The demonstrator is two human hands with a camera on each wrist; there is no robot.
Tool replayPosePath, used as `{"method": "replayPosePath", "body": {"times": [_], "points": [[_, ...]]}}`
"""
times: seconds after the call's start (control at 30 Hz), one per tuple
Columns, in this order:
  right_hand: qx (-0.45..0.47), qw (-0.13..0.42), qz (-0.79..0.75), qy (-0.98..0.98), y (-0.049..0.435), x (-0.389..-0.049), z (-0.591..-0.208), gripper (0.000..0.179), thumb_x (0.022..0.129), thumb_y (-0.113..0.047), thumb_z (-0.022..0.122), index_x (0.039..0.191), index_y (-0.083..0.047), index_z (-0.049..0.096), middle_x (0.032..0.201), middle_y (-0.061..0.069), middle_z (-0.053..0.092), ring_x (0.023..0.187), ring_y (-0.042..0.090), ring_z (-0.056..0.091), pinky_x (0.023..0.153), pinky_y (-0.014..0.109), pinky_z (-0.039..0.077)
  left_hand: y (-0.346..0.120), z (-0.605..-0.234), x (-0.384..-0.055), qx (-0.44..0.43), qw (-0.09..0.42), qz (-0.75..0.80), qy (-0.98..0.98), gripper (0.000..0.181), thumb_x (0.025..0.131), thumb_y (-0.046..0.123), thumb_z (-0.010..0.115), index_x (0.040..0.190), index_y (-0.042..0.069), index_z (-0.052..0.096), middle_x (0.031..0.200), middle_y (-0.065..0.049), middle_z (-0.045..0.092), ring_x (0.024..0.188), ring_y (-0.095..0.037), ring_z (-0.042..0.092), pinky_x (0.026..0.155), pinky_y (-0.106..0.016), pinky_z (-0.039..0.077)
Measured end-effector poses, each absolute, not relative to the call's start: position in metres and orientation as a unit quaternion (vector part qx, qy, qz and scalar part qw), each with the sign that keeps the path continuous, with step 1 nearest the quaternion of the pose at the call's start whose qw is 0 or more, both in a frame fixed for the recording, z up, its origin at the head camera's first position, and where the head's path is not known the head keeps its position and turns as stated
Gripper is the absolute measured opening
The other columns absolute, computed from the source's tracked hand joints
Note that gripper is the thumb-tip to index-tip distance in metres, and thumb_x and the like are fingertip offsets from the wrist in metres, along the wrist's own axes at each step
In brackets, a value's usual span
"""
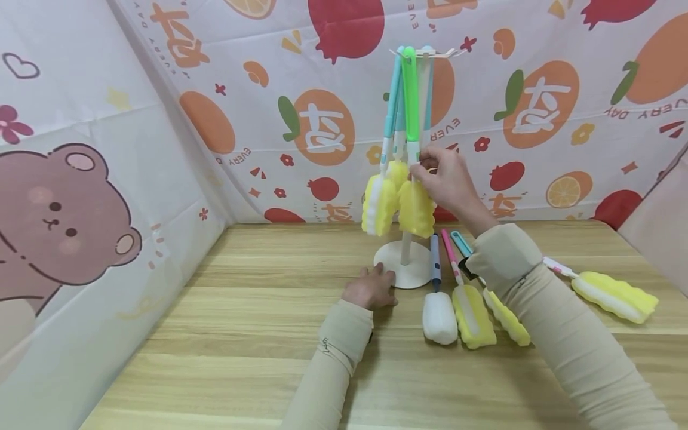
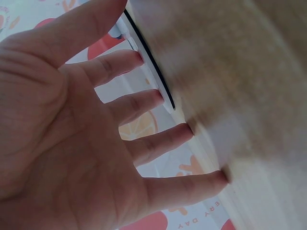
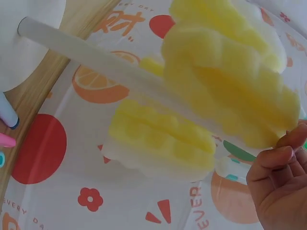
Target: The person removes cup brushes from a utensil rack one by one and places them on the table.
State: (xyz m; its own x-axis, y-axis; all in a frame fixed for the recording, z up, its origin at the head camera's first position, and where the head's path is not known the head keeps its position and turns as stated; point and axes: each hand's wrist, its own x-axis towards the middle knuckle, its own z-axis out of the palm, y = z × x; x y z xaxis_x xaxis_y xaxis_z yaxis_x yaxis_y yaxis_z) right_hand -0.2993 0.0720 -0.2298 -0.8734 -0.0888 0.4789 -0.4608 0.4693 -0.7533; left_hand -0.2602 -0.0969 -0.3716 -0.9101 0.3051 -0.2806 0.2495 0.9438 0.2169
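Note:
My right hand [image 1: 450, 179] pinches a green-handled sponge bottle brush [image 1: 411, 101] just above its yellow sponge head. The brush hangs upright, with its top loop at the hooks of a white rack [image 1: 407, 248]. Beside and behind it hang other brushes with blue handles, among them a blue-handled brush [image 1: 378, 206] on the left. In the right wrist view, thumb and fingertips meet at the end of the yellow sponge [image 3: 230, 91]. My left hand [image 1: 371, 289] rests low at the rack's round base [image 1: 414, 276]; its spread, straight fingers touch base and tabletop in the left wrist view.
On the wooden table [image 1: 258, 334], right of the base, lie a white sponge brush [image 1: 439, 319], a pink-handled brush [image 1: 484, 334] and a teal-handled brush [image 1: 507, 319], partly under my right forearm. Farther right lies another yellow-and-white brush [image 1: 615, 295]. Printed cloth [image 1: 344, 77] hangs behind.

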Motion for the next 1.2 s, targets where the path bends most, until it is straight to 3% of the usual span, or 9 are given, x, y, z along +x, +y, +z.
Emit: {"method": "replayPosePath", "body": {"times": [0.2,0.37,0.57,0.9,1.2], "points": [[0.175,0.215,0.46,-0.844,0.0702,-0.2986,-0.2317,0.024,0.101,-0.007,0.059,0.12,0.008,0.063,0.11,0.023,0.065,0.098,0.037,0.064,0.092,0.048,0.054,-0.0985,-0.3706,-0.2613,0.148,0.155,0.086,0.973,0.026,0.094,0.033,0.073,0.108,0.016,0.058,0.14,-0.009,0.047,0.117,-0.032,0.045,0.081,-0.056,0.05],[0.176,0.217,0.451,-0.848,0.0673,-0.2956,-0.2326,0.024,0.101,-0.009,0.06,0.119,0.007,0.063,0.111,0.022,0.066,0.098,0.037,0.065,0.092,0.047,0.054,-0.0998,-0.3709,-0.2621,0.151,0.155,0.081,0.973,0.028,0.095,0.033,0.072,0.112,0.016,0.059,0.145,-0.01,0.045,0.119,-0.033,0.045,0.082,-0.055,0.051],[0.169,0.221,0.451,-0.848,0.0656,-0.2923,-0.2343,0.025,0.101,-0.011,0.06,0.119,0.006,0.063,0.113,0.021,0.066,0.097,0.036,0.065,0.091,0.047,0.054,-0.0996,-0.3719,-0.2609,0.153,0.151,0.083,0.973,0.024,0.094,0.033,0.073,0.1,0.017,0.056,0.132,-0.008,0.05,0.112,-0.032,0.046,0.078,-0.053,0.051],[0.17,0.231,0.455,-0.843,0.0645,-0.2931,-0.2347,0.023,0.101,-0.01,0.06,0.116,0.007,0.064,0.108,0.022,0.067,0.094,0.036,0.066,0.089,0.046,0.055,-0.0982,-0.3707,-0.2598,0.149,0.149,0.075,0.975,0.026,0.094,0.033,0.074,0.105,0.017,0.058,0.124,-0.006,0.05,0.11,-0.029,0.046,0.079,-0.053,0.051],[0.166,0.234,0.461,-0.839,0.0629,-0.2905,-0.2347,0.023,0.101,-0.009,0.06,0.117,0.007,0.064,0.109,0.022,0.067,0.095,0.036,0.066,0.09,0.046,0.055,-0.0969,-0.3711,-0.2604,0.146,0.157,0.071,0.974,0.027,0.094,0.035,0.073,0.107,0.017,0.057,0.133,-0.007,0.049,0.115,-0.03,0.046,0.08,-0.055,0.051]]}}
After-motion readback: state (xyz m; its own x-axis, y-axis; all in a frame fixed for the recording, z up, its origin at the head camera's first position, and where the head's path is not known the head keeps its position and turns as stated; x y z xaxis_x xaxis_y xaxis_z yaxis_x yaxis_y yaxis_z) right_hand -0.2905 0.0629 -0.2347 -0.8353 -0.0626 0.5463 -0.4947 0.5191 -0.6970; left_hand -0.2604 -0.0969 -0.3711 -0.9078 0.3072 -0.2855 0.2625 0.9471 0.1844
